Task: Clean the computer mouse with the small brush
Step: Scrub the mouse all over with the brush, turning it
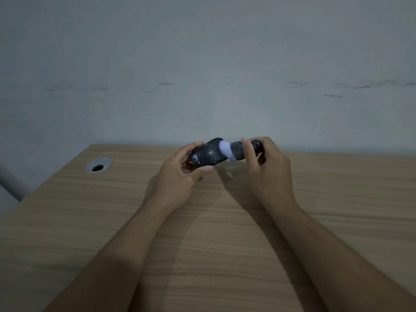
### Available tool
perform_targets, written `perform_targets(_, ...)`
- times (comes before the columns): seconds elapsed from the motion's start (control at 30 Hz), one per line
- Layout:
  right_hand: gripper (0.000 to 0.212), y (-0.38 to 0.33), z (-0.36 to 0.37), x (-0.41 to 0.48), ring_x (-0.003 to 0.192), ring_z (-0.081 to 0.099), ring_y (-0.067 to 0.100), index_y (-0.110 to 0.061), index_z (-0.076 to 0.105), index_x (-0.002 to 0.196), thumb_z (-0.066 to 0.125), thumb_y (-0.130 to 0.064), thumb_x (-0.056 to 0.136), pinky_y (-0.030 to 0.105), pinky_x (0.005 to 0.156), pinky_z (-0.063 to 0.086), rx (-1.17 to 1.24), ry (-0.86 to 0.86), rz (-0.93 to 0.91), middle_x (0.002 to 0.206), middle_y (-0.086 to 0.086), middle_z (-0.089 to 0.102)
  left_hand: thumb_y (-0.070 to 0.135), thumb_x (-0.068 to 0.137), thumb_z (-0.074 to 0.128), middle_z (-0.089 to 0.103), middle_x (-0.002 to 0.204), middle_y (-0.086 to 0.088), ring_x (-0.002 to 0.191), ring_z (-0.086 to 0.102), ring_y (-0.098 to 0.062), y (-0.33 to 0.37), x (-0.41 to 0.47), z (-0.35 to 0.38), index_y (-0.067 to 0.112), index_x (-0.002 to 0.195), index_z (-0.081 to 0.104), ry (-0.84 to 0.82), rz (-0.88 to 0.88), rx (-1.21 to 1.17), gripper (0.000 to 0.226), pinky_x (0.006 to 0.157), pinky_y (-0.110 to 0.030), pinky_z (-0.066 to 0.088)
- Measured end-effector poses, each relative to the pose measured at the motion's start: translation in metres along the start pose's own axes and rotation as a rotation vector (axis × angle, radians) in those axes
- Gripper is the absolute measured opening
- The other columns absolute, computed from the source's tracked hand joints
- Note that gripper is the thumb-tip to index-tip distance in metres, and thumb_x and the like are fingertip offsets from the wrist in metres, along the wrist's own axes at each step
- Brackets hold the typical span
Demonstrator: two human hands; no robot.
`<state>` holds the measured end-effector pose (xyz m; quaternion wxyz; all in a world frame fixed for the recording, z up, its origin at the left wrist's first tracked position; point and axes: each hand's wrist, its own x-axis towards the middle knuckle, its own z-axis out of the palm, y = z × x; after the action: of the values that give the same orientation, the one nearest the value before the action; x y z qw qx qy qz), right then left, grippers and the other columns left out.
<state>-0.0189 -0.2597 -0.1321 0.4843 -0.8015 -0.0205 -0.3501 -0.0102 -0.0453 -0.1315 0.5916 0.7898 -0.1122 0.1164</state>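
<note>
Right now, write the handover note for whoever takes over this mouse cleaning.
Left hand: shut on the computer mouse, held up off the wooden desk, top side and logo toward the camera.
Right hand: shut on the small brush, gripping its dark handle; the pale bristles are against the front end of the mouse.
Done: both items picked up and brushing of the front top under way.
Left: how much of the mouse has been brushed cannot be told. Sides, rear and underside likely remain; then set both down.
Also on the desk: a cable hole, far left.
</note>
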Motion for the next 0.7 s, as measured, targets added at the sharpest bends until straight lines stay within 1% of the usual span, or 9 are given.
perform_targets(0.07, 0.022, 0.006, -0.003, 0.003, 0.072, 0.061, 0.005, -0.019, 0.075, 0.101, 0.067, -0.038, 0.108, 0.023, 0.07, 0.045, -0.015, 0.019, 0.068, 0.083, -0.008, 0.069, 0.011, 0.088, 0.092, 0.078, 0.135, 0.014, 0.126, 0.074, -0.004, 0.001, -0.001, 0.001, 0.024, 0.149, 0.068, -0.011, -0.003, -0.006, 0.066, 0.108, -0.025, 0.058)
perform_targets(0.13, 0.023, 0.007, -0.006, 0.003, 0.068, 0.06, 0.003, -0.019, 0.075, 0.101, 0.067, -0.039, 0.109, 0.018, 0.067, 0.042, -0.004, 0.001, 0.083, 0.079, -0.01, 0.067, 0.012, 0.09, 0.091, 0.078, 0.134, 0.014, 0.125, 0.074, -0.003, 0.002, -0.001, 0.002, 0.024, 0.15, 0.067, -0.016, -0.009, -0.006, 0.066, 0.107, -0.022, 0.057)
perform_targets(0.2, 0.021, 0.003, -0.007, 0.0, 0.065, 0.059, 0.0, -0.019, 0.074, 0.099, 0.068, -0.036, 0.109, 0.01, 0.063, 0.039, 0.009, -0.039, 0.049, 0.075, -0.011, 0.066, 0.014, 0.09, 0.091, 0.078, 0.134, 0.012, 0.124, 0.075, -0.006, 0.003, 0.0, 0.003, 0.023, 0.15, 0.066, -0.001, -0.018, 0.003, 0.066, 0.109, -0.028, 0.059)
perform_targets(0.27, 0.02, 0.0, -0.004, -0.003, 0.065, 0.058, 0.001, -0.017, 0.073, 0.097, 0.068, -0.032, 0.108, 0.01, 0.062, 0.039, 0.001, -0.088, 0.005, 0.076, -0.008, 0.068, 0.015, 0.089, 0.092, 0.08, 0.133, 0.006, 0.121, 0.078, -0.014, 0.001, 0.001, 0.003, 0.021, 0.15, 0.066, 0.021, -0.033, -0.005, 0.067, 0.111, -0.039, 0.061)
perform_targets(0.33, 0.019, -0.002, -0.001, -0.005, 0.065, 0.058, 0.002, -0.015, 0.073, 0.095, 0.069, -0.029, 0.108, 0.009, 0.062, 0.038, -0.001, -0.119, -0.022, 0.076, -0.006, 0.068, 0.015, 0.089, 0.093, 0.081, 0.132, 0.003, 0.12, 0.079, -0.018, 0.0, 0.002, 0.003, 0.022, 0.15, 0.067, 0.03, -0.044, -0.018, 0.067, 0.111, -0.045, 0.061)
perform_targets(0.43, 0.018, -0.003, 0.0, -0.006, 0.07, 0.061, 0.001, -0.017, 0.073, 0.097, 0.068, -0.031, 0.108, 0.009, 0.066, 0.039, -0.004, -0.068, -0.018, 0.082, -0.008, 0.069, 0.015, 0.089, 0.092, 0.082, 0.132, 0.002, 0.12, 0.079, -0.02, -0.001, 0.002, 0.002, 0.021, 0.149, 0.067, 0.036, -0.039, -0.018, 0.065, 0.11, -0.046, 0.062)
perform_targets(0.53, 0.02, 0.003, -0.004, -0.004, 0.078, 0.064, 0.011, -0.018, 0.076, 0.104, 0.067, -0.035, 0.109, 0.014, 0.071, 0.042, -0.029, -0.004, 0.033, 0.091, -0.005, 0.073, 0.015, 0.09, 0.091, 0.081, 0.132, 0.003, 0.121, 0.078, -0.018, 0.0, 0.001, 0.002, 0.021, 0.149, 0.067, 0.025, -0.036, -0.007, 0.064, 0.11, -0.04, 0.061)
perform_targets(0.6, 0.02, 0.004, -0.007, -0.004, 0.078, 0.065, 0.013, -0.018, 0.077, 0.102, 0.068, -0.035, 0.108, 0.017, 0.071, 0.043, -0.025, -0.036, 0.044, 0.09, -0.004, 0.075, 0.013, 0.09, 0.091, 0.081, 0.133, 0.003, 0.122, 0.078, -0.02, 0.0, 0.001, 0.003, 0.02, 0.149, 0.067, 0.026, -0.04, -0.012, 0.064, 0.111, -0.044, 0.061)
perform_targets(0.7, 0.02, -0.003, -0.005, -0.01, 0.073, 0.064, 0.011, -0.016, 0.075, 0.095, 0.07, -0.031, 0.107, 0.013, 0.067, 0.042, 0.002, -0.137, -0.019, 0.083, -0.004, 0.073, 0.016, 0.088, 0.093, 0.081, 0.133, 0.002, 0.121, 0.079, -0.023, 0.0, 0.002, 0.003, 0.02, 0.149, 0.067, 0.037, -0.054, -0.016, 0.066, 0.111, -0.05, 0.061)
